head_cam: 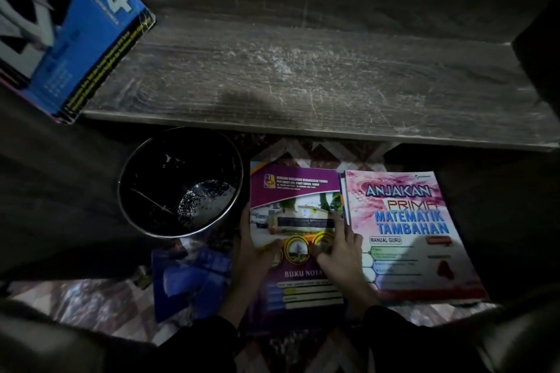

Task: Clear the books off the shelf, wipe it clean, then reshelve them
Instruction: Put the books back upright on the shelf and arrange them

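A purple notebook (295, 188) marked "BUKU NOTA" lies on the patterned floor below the shelf. My left hand (253, 247) grips its left edge, thumb on the cover. Fingers of my right hand (339, 247) lie flat on the cover near its right edge. Beside it on the right lies a pink book (406, 230) titled "ANJAKAN PRIMA MATEMATIK TAMBAHAN", with other books under it. The grey wooden shelf (303, 82) above looks dusty and scratched. A blue book (91, 36) with a large "4" leans at the shelf's left end.
A round black bin (180, 182) with a metal rim stands on the floor left of the notebook. A blue item (191, 278) lies below the bin. Dark cabinet sides close in on the left and right. The scene is dimly lit.
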